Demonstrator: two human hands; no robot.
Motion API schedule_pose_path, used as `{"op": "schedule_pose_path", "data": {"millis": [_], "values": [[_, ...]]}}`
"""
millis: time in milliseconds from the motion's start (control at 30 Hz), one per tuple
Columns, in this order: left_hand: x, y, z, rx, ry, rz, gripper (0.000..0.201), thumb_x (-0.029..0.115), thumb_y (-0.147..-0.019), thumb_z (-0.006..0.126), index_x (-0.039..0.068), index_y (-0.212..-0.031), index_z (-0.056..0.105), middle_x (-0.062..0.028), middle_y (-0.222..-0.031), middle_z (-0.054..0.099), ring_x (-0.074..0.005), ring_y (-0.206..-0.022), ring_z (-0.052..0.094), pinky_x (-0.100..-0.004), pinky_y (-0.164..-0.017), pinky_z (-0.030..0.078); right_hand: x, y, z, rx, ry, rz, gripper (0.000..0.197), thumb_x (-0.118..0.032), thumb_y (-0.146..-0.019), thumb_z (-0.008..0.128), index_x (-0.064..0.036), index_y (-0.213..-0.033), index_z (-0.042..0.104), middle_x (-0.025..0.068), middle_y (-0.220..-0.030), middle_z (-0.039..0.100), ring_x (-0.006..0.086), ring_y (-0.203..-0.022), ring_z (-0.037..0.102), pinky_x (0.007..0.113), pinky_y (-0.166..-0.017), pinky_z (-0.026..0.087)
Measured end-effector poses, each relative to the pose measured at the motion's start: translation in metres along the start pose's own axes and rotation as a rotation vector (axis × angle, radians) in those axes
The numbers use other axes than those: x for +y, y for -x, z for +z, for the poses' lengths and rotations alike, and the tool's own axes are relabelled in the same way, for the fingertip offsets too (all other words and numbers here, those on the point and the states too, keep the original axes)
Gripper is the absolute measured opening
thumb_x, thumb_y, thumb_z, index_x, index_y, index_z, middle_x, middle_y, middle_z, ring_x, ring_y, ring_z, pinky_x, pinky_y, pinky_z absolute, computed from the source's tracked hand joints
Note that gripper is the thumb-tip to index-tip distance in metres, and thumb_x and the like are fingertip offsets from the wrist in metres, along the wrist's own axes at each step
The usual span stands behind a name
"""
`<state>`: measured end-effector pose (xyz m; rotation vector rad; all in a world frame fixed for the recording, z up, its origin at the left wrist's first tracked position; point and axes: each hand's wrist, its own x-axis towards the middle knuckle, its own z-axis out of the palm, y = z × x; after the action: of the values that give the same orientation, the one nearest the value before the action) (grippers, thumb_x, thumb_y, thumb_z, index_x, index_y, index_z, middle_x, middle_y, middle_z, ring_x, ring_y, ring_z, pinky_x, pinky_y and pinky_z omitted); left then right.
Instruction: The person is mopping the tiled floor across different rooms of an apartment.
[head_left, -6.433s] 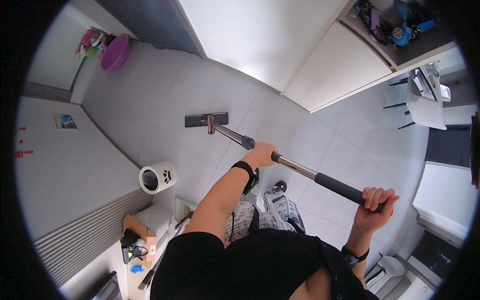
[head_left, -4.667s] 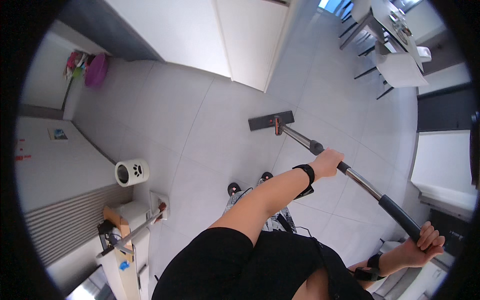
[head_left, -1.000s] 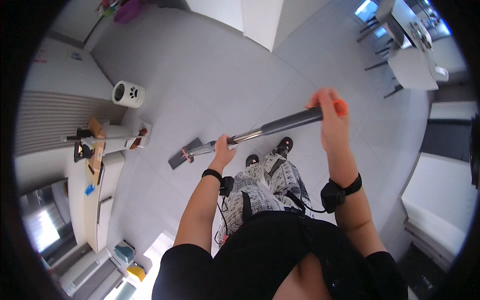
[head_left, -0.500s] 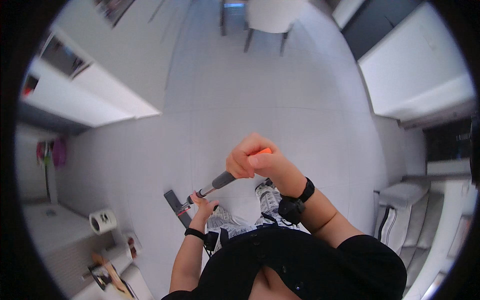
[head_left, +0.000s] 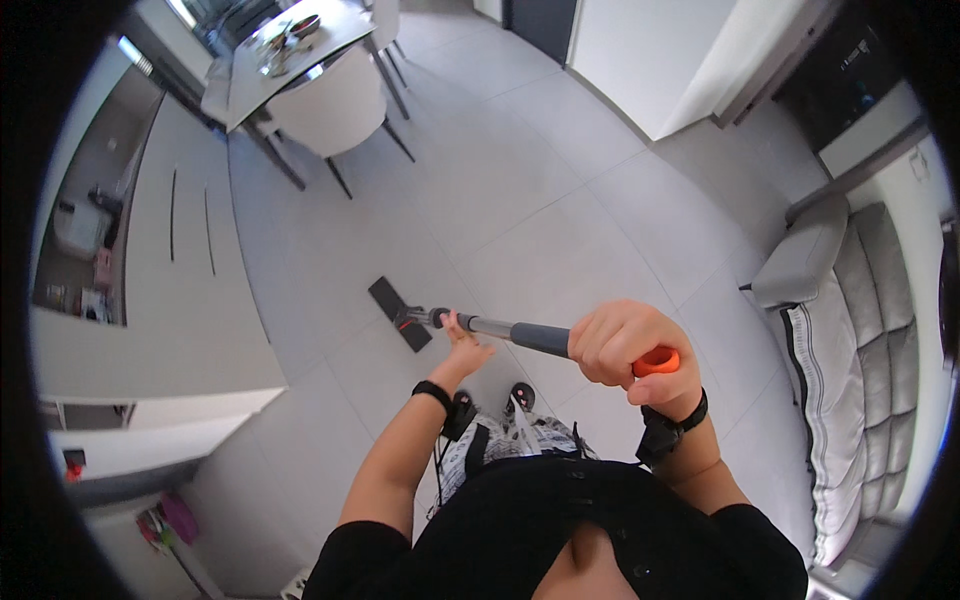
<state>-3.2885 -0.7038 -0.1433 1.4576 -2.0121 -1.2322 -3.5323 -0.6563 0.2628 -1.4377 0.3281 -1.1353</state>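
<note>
A flat mop (head_left: 490, 327) with a metal pole, a grey grip and an orange end ring slants across the space in front of me. My right hand (head_left: 625, 345) is wrapped round the top of the grey grip, the orange ring showing beside the thumb. Lower down, my left hand (head_left: 465, 352) closes on the pole not far above the mop's dark rectangular head (head_left: 400, 315). That head lies on the pale tiled floor (head_left: 530, 215) ahead and to the left of my feet. Each wrist wears a black strap with a small device.
White cabinets (head_left: 185, 260) line the left side. A dining table (head_left: 330, 30) with a white chair (head_left: 335, 100) stands at the far left. On the right is a grey padded sofa (head_left: 870, 350). A white wall block (head_left: 640, 60) juts out at the far right.
My view has turned to the right, bringing the table and sofa further in. The mop head now sits further ahead, and the pole lies flatter across, with my right hand further right.
</note>
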Motion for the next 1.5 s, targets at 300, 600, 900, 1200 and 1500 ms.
{"op": "schedule_pose_path", "data": {"millis": [300,600,900,1200,1500], "values": [[0.117,-0.219,0.037,-0.51,-0.311,-0.171,0.07,0.035,-0.074,0.064,0.008,-0.135,0.04,-0.027,-0.147,-0.013,-0.0511,-0.132,-0.02,-0.0539,-0.11,0.001,-0.006,0.041,-0.132,0.314,0.42,0.011,0.019,-0.001,-0.066,0.054,-0.0045,-0.056,0.038,0.0052,-0.052,0.039,0.0233,-0.053,0.041,0.034,-0.062,0.04],[0.207,-0.376,0.101,-0.576,-0.26,-0.135,0.079,0.025,-0.07,0.065,-0.003,-0.138,0.034,-0.0282,-0.148,-0.012,-0.0425,-0.137,-0.021,-0.047,-0.113,0.009,-0.044,0.025,-0.274,0.567,0.462,0.066,0.017,0.001,-0.06,0.053,-0.0027,-0.054,0.038,0.0065,-0.053,0.041,0.0247,-0.054,0.044,0.036,-0.063,0.042],[0.363,-0.436,0.241,-0.899,-0.241,0.205,0.094,0.026,-0.073,0.059,-0.011,-0.142,0.007,-0.0278,-0.149,-0.016,-0.0411,-0.139,-0.017,-0.0544,-0.109,0.019,-0.146,0.039,-0.342,0.994,0.689,-0.027,0.019,-0.008,-0.045,0.054,-0.0043,-0.048,0.035,0.0067,-0.045,0.036,0.0252,-0.041,0.039,0.034,-0.049,0.038],[0.489,-0.497,0.393,-1.113,-0.456,0.486,0.076,0.034,-0.083,0.057,0.001,-0.143,0.024,-0.0281,-0.149,-0.007,-0.0467,-0.136,0.001,-0.0584,-0.104,0.025,-0.164,0.086,-0.448,0.567,0.983,0.443,0.024,-0.017,-0.06,0.06,-0.0061,-0.052,0.041,0.0102,-0.05,0.041,0.0329,-0.051,0.042,0.04,-0.047,0.034],[0.589,-0.569,0.414,-1.238,0.407,0.057,0.055,0.013,-0.09,0.042,0.005,-0.143,0.028,-0.0175,-0.109,0.063,-0.0283,-0.102,0.062,-0.04,-0.081,0.049,-0.156,0.184,-0.596,0.402,1.087,0.603,0.022,-0.02,-0.057,0.063,-0.0058,-0.053,0.046,0.0104,-0.05,0.046,0.0326,-0.052,0.049,0.04,-0.048,0.037]]}}
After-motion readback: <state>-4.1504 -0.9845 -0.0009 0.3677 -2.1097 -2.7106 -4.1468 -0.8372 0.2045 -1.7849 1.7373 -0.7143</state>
